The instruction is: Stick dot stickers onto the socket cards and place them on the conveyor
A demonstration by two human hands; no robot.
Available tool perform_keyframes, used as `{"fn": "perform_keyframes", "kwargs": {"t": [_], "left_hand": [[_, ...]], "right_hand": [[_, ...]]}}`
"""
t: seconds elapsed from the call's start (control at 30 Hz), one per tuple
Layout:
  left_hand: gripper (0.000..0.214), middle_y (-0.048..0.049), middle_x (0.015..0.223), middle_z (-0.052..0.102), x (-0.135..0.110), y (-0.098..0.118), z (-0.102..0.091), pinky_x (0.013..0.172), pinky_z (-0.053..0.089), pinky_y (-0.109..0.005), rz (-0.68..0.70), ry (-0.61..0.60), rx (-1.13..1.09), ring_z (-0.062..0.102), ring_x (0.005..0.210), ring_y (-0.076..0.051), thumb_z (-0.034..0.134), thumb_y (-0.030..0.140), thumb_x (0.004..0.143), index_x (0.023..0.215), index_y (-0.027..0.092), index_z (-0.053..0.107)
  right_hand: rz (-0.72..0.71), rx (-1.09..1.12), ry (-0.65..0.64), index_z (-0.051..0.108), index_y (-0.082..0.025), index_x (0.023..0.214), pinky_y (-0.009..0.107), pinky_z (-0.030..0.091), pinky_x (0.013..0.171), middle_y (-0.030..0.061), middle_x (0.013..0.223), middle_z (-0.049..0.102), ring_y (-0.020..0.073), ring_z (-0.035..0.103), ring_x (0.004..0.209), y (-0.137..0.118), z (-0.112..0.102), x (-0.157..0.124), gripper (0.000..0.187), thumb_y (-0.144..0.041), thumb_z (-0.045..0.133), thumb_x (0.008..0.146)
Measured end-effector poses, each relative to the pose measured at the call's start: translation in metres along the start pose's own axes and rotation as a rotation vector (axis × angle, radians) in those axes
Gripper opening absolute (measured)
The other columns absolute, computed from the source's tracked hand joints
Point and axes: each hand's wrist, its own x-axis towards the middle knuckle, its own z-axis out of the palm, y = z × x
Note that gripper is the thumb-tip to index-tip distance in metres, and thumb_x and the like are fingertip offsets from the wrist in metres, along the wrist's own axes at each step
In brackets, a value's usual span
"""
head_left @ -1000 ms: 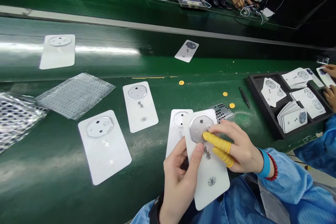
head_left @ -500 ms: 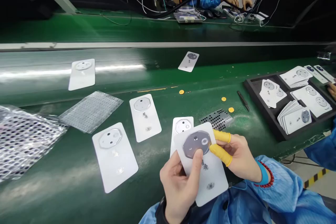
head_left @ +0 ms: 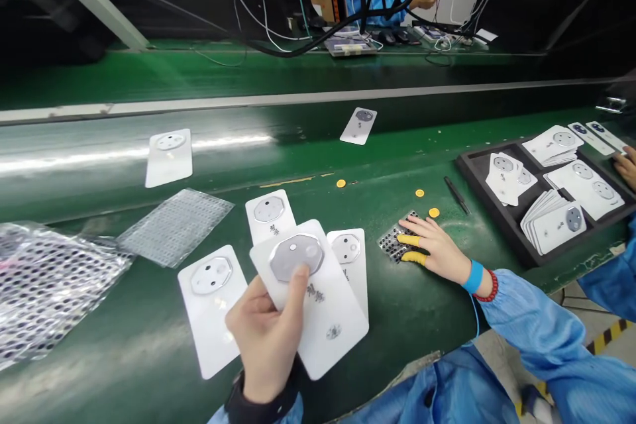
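My left hand (head_left: pixel 265 334) grips a white card (head_left: pixel 318 308) with a silver octagonal plate near its top, thumb pressed on the plate, held above the green belt (head_left: pixel 124 344). My right hand (head_left: pixel 432 250), with yellow finger cots on two fingers, rests fingers down on a small perforated sheet (head_left: pixel 392 242) lying on the belt. Three similar white cards lie under and beside the held one: one at the left (head_left: pixel 211 308), one behind (head_left: pixel 268 212), one to the right (head_left: pixel 350 258).
A black tray (head_left: pixel 497 212) of stacked white cards sits at the right, with another person's hand (head_left: pixel 627 167) at its far edge. Bubble wrap (head_left: pixel 173 225) and a perforated bag (head_left: pixel 40 285) lie left. Two cards ride the far belt. Yellow discs and black tweezers (head_left: pixel 454 193) lie nearby.
My right hand left the card and moved right onto the perforated sheet. My left hand carried the card leftward. The view shifted a little.
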Motion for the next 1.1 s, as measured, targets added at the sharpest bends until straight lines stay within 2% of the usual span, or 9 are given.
{"fn": "perform_keyframes", "kwargs": {"t": [0.1, 0.23, 0.33, 0.43, 0.6, 0.73, 0.8, 0.97, 1.1], "left_hand": [[0.041, -0.0092, 0.08, 0.071, 0.007, -0.003, 0.014, 0.054, 0.05, -0.027, -0.006, -0.155, 0.034, 0.065, 0.068, -0.022, 0.073, 0.046, 0.073, 0.096, 0.012, 0.068], [0.046, -0.0102, 0.11, 0.067, 0.005, 0.004, 0.033, 0.066, 0.053, -0.029, 0.142, -0.281, 0.042, 0.066, 0.08, -0.021, 0.064, 0.039, 0.081, 0.123, 0.02, 0.057], [0.027, -0.0082, 0.1, 0.071, -0.006, 0.014, 0.044, 0.075, 0.052, -0.032, 0.216, -0.486, 0.045, 0.066, 0.09, -0.025, 0.057, 0.036, 0.084, 0.101, 0.019, 0.07], [0.03, -0.0081, 0.084, 0.074, -0.018, 0.021, 0.056, 0.077, 0.053, -0.033, 0.116, -0.685, -0.107, 0.067, 0.085, -0.026, 0.056, 0.04, 0.083, 0.079, 0.017, 0.073], [0.024, -0.0078, 0.077, 0.075, -0.028, 0.014, 0.068, 0.073, 0.053, -0.032, -0.04, -0.673, -0.216, 0.067, 0.076, -0.024, 0.07, 0.039, 0.074, 0.074, 0.015, 0.075], [0.025, -0.0073, 0.077, 0.074, -0.029, 0.005, 0.07, 0.073, 0.052, -0.031, -0.058, -0.65, -0.213, 0.067, 0.078, -0.024, 0.068, 0.039, 0.077, 0.078, 0.015, 0.077], [0.027, -0.0072, 0.079, 0.074, -0.029, 0.003, 0.071, 0.074, 0.051, -0.031, -0.062, -0.639, -0.215, 0.066, 0.079, -0.023, 0.067, 0.04, 0.079, 0.081, 0.015, 0.077], [0.029, -0.008, 0.083, 0.074, -0.03, -0.001, 0.071, 0.077, 0.05, -0.032, -0.074, -0.629, -0.242, 0.065, 0.082, -0.024, 0.066, 0.041, 0.08, 0.086, 0.015, 0.078], [0.031, -0.0074, 0.083, 0.074, -0.03, -0.006, 0.071, 0.075, 0.049, -0.031, -0.096, -0.636, -0.274, 0.064, 0.079, -0.023, 0.065, 0.042, 0.081, 0.089, 0.015, 0.078]], "right_hand": [[-0.058, -0.029, 0.083, 0.065, -0.018, 0.112, 0.056, 0.047, 0.1, 0.0129, 0.121, 0.066, 0.0265, 0.062, 0.114, 0.0, -0.009, -0.002, 0.025, -0.02, 0.065, 0.088], [-0.137, 0.031, 0.208, 0.058, -0.018, 0.124, 0.045, 0.052, 0.097, 0.0126, 0.121, 0.066, 0.0212, 0.063, 0.11, -0.028, -0.053, -0.008, 0.032, -0.025, 0.058, 0.093], [-0.229, 0.014, 0.205, 0.055, -0.017, 0.127, 0.044, 0.053, 0.093, 0.013, 0.12, 0.065, 0.0214, 0.061, 0.108, -0.05, -0.078, -0.008, 0.033, -0.022, 0.056, 0.094], [-0.284, -0.049, 0.137, 0.055, -0.013, 0.122, 0.047, 0.053, 0.089, 0.015, 0.116, 0.064, 0.0237, 0.058, 0.107, -0.058, -0.08, -0.003, 0.028, -0.014, 0.051, 0.095], [-0.252, 0.142, 0.005, 0.058, -0.011, 0.12, 0.041, 0.055, 0.086, 0.0159, 0.112, 0.06, 0.0223, 0.057, 0.104, -0.051, -0.059, 0.005, 0.028, -0.023, 0.054, 0.095], [-0.165, 0.406, 0.139, 0.064, -0.017, 0.105, 0.031, 0.056, 0.08, 0.0079, 0.1, 0.063, 0.0154, 0.062, 0.093, -0.05, -0.043, 0.009, 0.014, -0.021, 0.057, 0.094], [-0.158, 0.412, 0.202, 0.066, -0.016, 0.098, 0.029, 0.056, 0.075, 0.0069, 0.095, 0.064, 0.0143, 0.063, 0.086, -0.053, -0.034, 0.011, 0.01, -0.018, 0.058, 0.093], [-0.12, 0.399, 0.288, 0.066, -0.016, 0.098, 0.027, 0.056, 0.071, 0.0074, 0.095, 0.064, 0.0137, 0.062, 0.084, -0.055, -0.02, 0.015, 0.012, -0.013, 0.058, 0.091], [-0.205, 0.378, 0.283, 0.065, -0.015, 0.103, 0.029, 0.056, 0.074, 0.01, 0.099, 0.064, 0.015, 0.062, 0.087, -0.052, -0.018, 0.016, 0.017, -0.008, 0.056, 0.091]]}}
